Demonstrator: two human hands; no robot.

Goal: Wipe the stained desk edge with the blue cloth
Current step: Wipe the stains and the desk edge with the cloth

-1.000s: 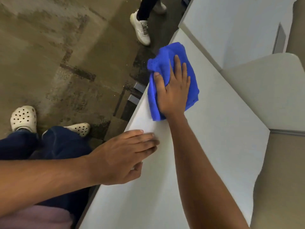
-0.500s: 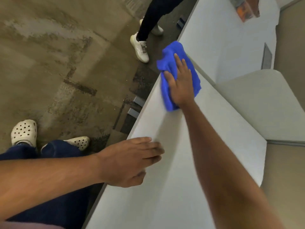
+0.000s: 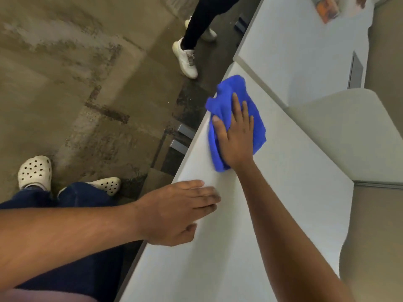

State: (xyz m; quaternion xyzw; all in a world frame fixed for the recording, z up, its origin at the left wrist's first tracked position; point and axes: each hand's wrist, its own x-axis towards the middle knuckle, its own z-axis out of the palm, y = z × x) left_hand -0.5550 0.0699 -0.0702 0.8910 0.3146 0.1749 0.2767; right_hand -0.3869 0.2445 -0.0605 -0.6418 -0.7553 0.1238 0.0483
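Right hand [image 3: 236, 138], fingers spread flat, presses the blue cloth [image 3: 255, 118] onto the desk [image 3: 283, 192] at centre frame; left hand [image 3: 174, 212], fingers extended, rests at the desk's edge.

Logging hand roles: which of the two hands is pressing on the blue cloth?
The right hand, flat on the blue cloth at the desk edge; the left hand rests bare on the desk.

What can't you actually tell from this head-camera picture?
- Stain on the desk edge: none visible; the blue cloth and right hand cover the wiped spot.
- Left hand: its fingers are motion-blurred, so contact with the desk is unclear.
- Orange item at the far end: cut off by the top edge, blurred.
- Bystander: only legs and shoes in frame.
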